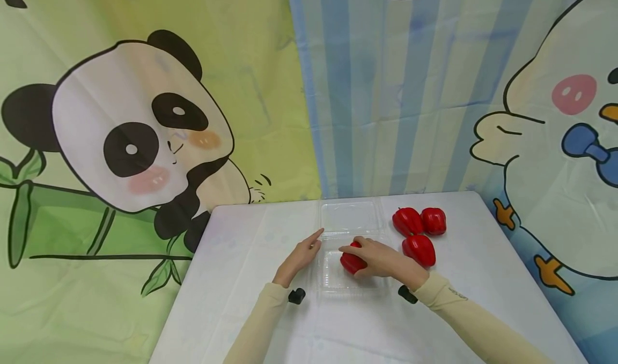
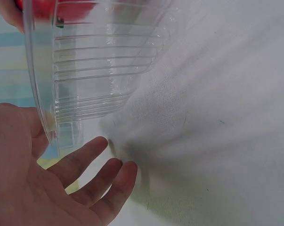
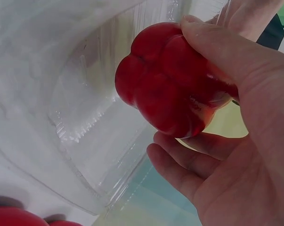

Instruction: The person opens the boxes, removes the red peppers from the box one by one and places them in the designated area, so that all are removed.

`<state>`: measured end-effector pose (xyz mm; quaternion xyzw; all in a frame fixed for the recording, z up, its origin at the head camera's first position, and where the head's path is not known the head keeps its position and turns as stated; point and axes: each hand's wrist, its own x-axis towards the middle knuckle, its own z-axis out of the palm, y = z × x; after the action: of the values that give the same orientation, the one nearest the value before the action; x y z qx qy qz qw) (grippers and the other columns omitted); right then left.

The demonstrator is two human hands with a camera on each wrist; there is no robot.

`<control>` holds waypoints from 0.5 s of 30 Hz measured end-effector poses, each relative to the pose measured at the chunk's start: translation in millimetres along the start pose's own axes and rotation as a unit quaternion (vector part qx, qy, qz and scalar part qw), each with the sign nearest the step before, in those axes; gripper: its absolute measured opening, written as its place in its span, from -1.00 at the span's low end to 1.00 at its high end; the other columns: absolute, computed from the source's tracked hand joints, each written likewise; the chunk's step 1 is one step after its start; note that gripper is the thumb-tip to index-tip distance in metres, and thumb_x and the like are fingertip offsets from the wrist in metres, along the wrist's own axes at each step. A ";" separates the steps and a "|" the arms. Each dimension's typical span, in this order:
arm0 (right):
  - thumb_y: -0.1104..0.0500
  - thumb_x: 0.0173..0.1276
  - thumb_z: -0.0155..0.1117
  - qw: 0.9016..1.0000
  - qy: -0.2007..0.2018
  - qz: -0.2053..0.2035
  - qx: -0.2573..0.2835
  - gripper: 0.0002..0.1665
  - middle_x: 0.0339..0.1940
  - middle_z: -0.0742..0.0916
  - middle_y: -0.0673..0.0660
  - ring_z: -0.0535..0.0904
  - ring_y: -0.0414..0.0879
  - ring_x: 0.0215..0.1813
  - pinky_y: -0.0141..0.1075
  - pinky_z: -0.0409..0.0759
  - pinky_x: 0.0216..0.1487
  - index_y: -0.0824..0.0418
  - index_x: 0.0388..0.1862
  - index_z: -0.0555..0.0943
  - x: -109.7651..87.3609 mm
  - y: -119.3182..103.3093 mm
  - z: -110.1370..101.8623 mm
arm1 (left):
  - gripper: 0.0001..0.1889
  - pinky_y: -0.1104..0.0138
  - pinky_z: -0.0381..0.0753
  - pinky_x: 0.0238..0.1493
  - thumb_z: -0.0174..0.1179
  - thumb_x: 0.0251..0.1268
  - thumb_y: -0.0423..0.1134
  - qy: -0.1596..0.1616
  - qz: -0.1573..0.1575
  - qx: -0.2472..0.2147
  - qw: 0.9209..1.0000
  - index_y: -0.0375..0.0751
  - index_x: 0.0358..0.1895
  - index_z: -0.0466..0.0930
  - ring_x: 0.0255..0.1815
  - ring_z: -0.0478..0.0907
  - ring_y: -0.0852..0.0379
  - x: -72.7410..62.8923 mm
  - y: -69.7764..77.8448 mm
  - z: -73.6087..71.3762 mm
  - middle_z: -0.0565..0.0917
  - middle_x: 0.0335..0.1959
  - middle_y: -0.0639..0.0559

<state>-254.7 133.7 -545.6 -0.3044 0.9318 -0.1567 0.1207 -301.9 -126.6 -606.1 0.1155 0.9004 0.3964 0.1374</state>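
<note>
A red bell pepper (image 1: 352, 262) is gripped by my right hand (image 1: 379, 258) over the near half of a clear plastic clamshell box (image 1: 333, 286). In the right wrist view, thumb and fingers pinch the bell pepper (image 3: 163, 80) from opposite sides. My left hand (image 1: 301, 254) is at the box's left side. Its fingers are extended in the left wrist view, and the hand (image 2: 52, 174) is close to the rim of the clear box (image 2: 99, 70); whether it touches the rim I cannot tell. The box's lid (image 1: 350, 216) lies folded open toward the back.
Three more red bell peppers stand right of the box: one at the back (image 1: 407, 221), one at the far right (image 1: 433, 221) and one in front (image 1: 419, 250). The white table (image 1: 251, 246) backs onto a cartoon-printed curtain (image 1: 270, 85).
</note>
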 end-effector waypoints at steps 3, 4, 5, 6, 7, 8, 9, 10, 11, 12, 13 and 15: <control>0.04 0.07 0.62 1.000 0.004 -0.005 0.003 -0.06 0.29 0.55 0.19 0.51 0.11 0.25 -0.02 0.72 0.02 -0.13 0.44 0.42 -1.4 1.4 -1.7 | -0.49 -0.16 0.49 0.30 -0.14 0.65 -0.11 0.001 -0.003 0.003 1.000 0.11 0.58 0.19 0.34 0.50 -0.26 0.3 0.3 0.4 0.55 0.32 -0.28; 0.04 0.08 0.62 1.000 0.005 -0.008 0.002 -0.07 0.29 0.55 0.20 0.51 0.10 0.25 -0.03 0.72 0.02 -0.12 0.44 0.42 -1.8 2.1 -1.9 | -0.49 -0.16 0.49 0.30 -0.15 0.65 -0.11 0.001 -0.005 0.004 1.000 0.11 0.58 0.19 0.34 0.50 -0.26 0.4 0.3 0.6 0.55 0.33 -0.28; 0.04 0.09 0.62 1.000 0.006 -0.010 0.003 -0.07 0.29 0.55 0.19 0.51 0.10 0.25 -0.03 0.72 0.03 -0.12 0.44 0.42 -2.0 2.8 -2.1 | -0.49 -0.15 0.49 0.30 -0.15 0.65 -0.10 0.002 -0.006 0.005 1.000 0.12 0.58 0.19 0.34 0.50 -0.26 0.6 0.3 0.8 0.55 0.33 -0.27; 0.04 0.09 0.61 1.000 0.006 -0.012 0.002 -0.07 0.29 0.55 0.19 0.51 0.09 0.25 -0.04 0.72 0.03 -0.12 0.45 0.41 -2.3 3.5 -2.5 | -0.49 -0.15 0.49 0.30 -0.15 0.65 -0.11 0.003 -0.006 0.006 1.000 0.11 0.58 0.19 0.34 0.50 -0.26 0.6 0.3 1.0 0.55 0.32 -0.27; 0.03 0.10 0.61 1.000 0.007 -0.015 -0.001 -0.07 0.29 0.55 0.18 0.51 0.08 0.24 -0.05 0.73 0.03 -0.11 0.45 0.41 -2.4 4.3 -2.9 | -0.49 -0.15 0.49 0.30 -0.15 0.65 -0.10 0.003 -0.006 0.006 1.000 0.11 0.57 0.20 0.34 0.50 -0.26 0.6 0.3 1.3 0.55 0.32 -0.27; 0.04 0.10 0.61 1.000 0.009 -0.017 -0.002 -0.08 0.28 0.56 0.18 0.51 0.08 0.24 -0.05 0.73 0.02 -0.10 0.45 0.41 -2.7 5.0 -3.4 | -0.49 -0.15 0.49 0.30 -0.15 0.65 -0.11 0.004 -0.006 0.006 1.000 0.10 0.57 0.20 0.33 0.51 -0.26 0.5 0.5 1.5 0.55 0.32 -0.28; 0.04 0.10 0.61 1.000 0.010 -0.020 -0.003 -0.08 0.27 0.56 0.18 0.52 0.08 0.23 -0.06 0.73 0.01 -0.09 0.45 0.42 -2.8 5.6 -3.8 | -0.49 -0.15 0.50 0.30 -0.14 0.65 -0.11 0.005 -0.005 0.006 1.000 0.09 0.57 0.21 0.33 0.51 -0.26 0.8 0.4 1.5 0.55 0.32 -0.28; 0.04 0.09 0.61 1.000 0.011 -0.021 -0.002 -0.08 0.27 0.56 0.18 0.52 0.08 0.23 -0.06 0.73 0.01 -0.08 0.45 0.42 -3.1 6.2 -4.4 | -0.49 -0.15 0.50 0.30 -0.14 0.65 -0.11 0.005 -0.005 0.006 1.000 0.09 0.57 0.21 0.33 0.51 -0.26 1.1 0.3 1.3 0.56 0.31 -0.28; 0.04 0.08 0.62 1.000 0.012 -0.022 -0.002 -0.07 0.26 0.56 0.18 0.52 0.08 0.22 -0.06 0.73 0.00 -0.08 0.44 0.42 -3.4 6.6 -5.2 | -0.49 -0.15 0.50 0.29 -0.14 0.64 -0.12 0.006 -0.003 0.007 1.000 0.08 0.57 0.21 0.32 0.52 -0.27 1.3 0.2 1.2 0.56 0.31 -0.28; 0.04 0.08 0.62 1.000 0.012 -0.022 -0.002 -0.07 0.26 0.56 0.18 0.52 0.08 0.22 -0.07 0.74 -0.01 -0.08 0.44 0.42 -3.6 7.2 -5.7 | -0.49 -0.15 0.50 0.29 -0.14 0.64 -0.12 0.006 -0.003 0.007 1.000 0.08 0.57 0.22 0.32 0.52 -0.27 1.3 0.3 1.1 0.56 0.31 -0.28; 0.05 0.08 0.62 1.000 0.012 -0.021 -0.002 -0.07 0.25 0.56 0.18 0.52 0.08 0.22 -0.07 0.74 -0.01 -0.07 0.44 0.42 -3.9 7.6 -6.2 | -0.49 -0.16 0.51 0.28 -0.14 0.64 -0.12 0.006 -0.002 0.008 1.000 0.07 0.57 0.21 0.32 0.52 -0.27 1.6 0.2 0.9 0.56 0.31 -0.29; 0.05 0.08 0.62 1.000 0.012 -0.020 -0.002 -0.07 0.25 0.56 0.18 0.52 0.08 0.22 -0.07 0.74 -0.01 -0.07 0.44 0.42 -4.5 8.2 -7.3 | -0.49 -0.15 0.51 0.27 -0.14 0.64 -0.12 0.006 -0.002 0.010 1.000 0.08 0.57 0.21 0.31 0.52 -0.27 2.1 0.0 1.0 0.55 0.31 -0.29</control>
<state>-257.8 144.3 -541.4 -0.3214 0.9271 -0.1611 0.1060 -303.5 -125.2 -607.1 0.1131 0.9053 0.3878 0.1314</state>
